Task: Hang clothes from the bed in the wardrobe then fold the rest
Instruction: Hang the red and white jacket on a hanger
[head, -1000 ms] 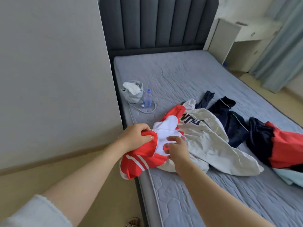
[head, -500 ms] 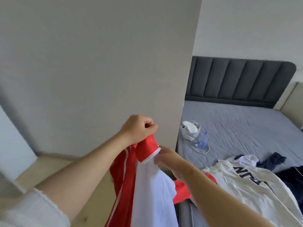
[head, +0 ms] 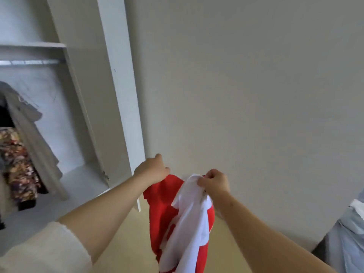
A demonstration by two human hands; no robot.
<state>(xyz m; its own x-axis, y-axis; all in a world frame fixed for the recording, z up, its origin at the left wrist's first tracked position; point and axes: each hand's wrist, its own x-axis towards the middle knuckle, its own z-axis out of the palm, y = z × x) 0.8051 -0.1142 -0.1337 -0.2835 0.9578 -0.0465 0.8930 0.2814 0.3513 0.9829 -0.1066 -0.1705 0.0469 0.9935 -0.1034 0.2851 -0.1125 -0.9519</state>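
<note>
A plain beige wall fills the middle and right. Pale wooden floor lies near, below it. At far left hang a grey-beige coat and a dark patterned garment, side by side.

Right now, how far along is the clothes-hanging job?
Done: a beige coat and a patterned garment already hang in the wardrobe. In hand: both the left hand and right hand grip a red and white garment, held up beside the wardrobe. Left: getting it onto the rail; whatever else needs hanging or folding is out of view.

Off-white sleeve with a fuzzy cuff edge on the left arm
</note>
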